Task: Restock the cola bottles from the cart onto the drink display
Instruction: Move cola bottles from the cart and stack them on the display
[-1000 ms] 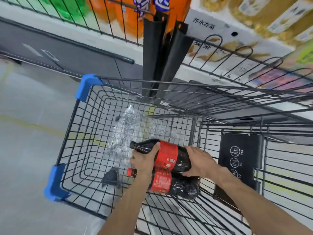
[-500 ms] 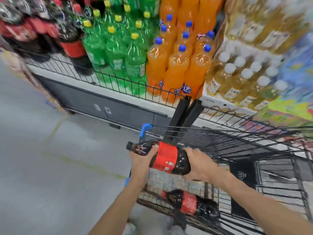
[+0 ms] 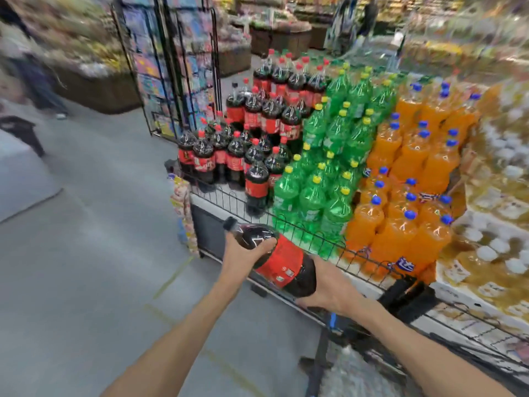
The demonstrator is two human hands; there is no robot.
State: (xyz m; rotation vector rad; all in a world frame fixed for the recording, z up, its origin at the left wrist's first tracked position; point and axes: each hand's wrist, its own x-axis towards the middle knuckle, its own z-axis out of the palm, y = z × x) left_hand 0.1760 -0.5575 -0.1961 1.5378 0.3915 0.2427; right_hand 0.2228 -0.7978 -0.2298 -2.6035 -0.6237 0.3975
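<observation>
I hold one large cola bottle (image 3: 279,262), dark with a red label and a black cap, lying sideways in front of the display's low wire fence (image 3: 312,230). My left hand (image 3: 243,255) grips its neck end and my right hand (image 3: 329,293) cups its base. Beyond the fence, several upright cola bottles (image 3: 252,144) with red caps stand in tiers on the drink display. The black wire cart (image 3: 429,333) shows only at the lower right, under my right arm; its inside is hidden.
Green soda bottles (image 3: 323,167) and orange soda bottles (image 3: 412,196) fill the display to the right of the cola. A tall wire rack (image 3: 177,67) stands behind the display's left corner. A person (image 3: 31,67) is in the aisle at far left. Grey floor lies left.
Both hands lifted the cola bottle out of the cart and carried it up to the display's fence. My view swung up from the cart to the cola tiers.
</observation>
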